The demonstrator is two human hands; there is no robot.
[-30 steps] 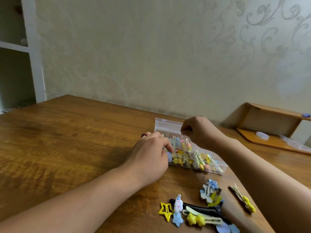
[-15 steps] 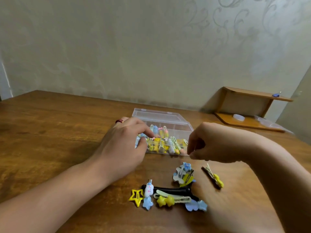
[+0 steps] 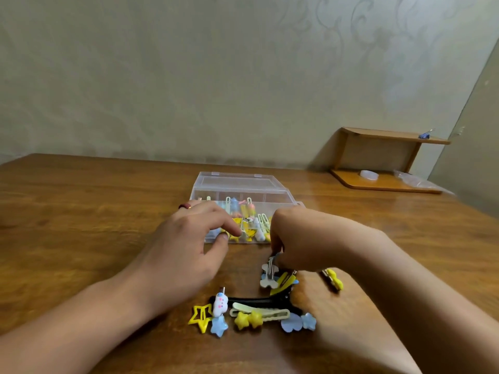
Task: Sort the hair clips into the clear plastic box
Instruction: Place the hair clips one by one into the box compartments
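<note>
A clear plastic box (image 3: 244, 190) with its lid open stands mid-table and holds several colourful hair clips. My left hand (image 3: 186, 249) rests against the box's near left corner, fingers spread and relaxed. My right hand (image 3: 299, 238) reaches down in front of the box, and its fingertips pinch a grey bone-shaped clip (image 3: 268, 276) lying on a small pile. Nearer me lie loose clips: a yellow star clip (image 3: 200, 317), a white cloud clip (image 3: 220, 305), a long black clip (image 3: 256, 300), a pale green clip with yellow stars (image 3: 259, 314) and a yellow bow clip (image 3: 333, 279).
The wooden table (image 3: 94, 225) stretches left and right of the box. A small wooden shelf (image 3: 383, 163) stands at the back right against the wall, with a clear lid and plastic bag on it and a blue clip on top.
My right hand has left the box and come down to the loose pile, where it now pinches the grey clip. My left hand stays at the box. The camera has tilted down and right.
</note>
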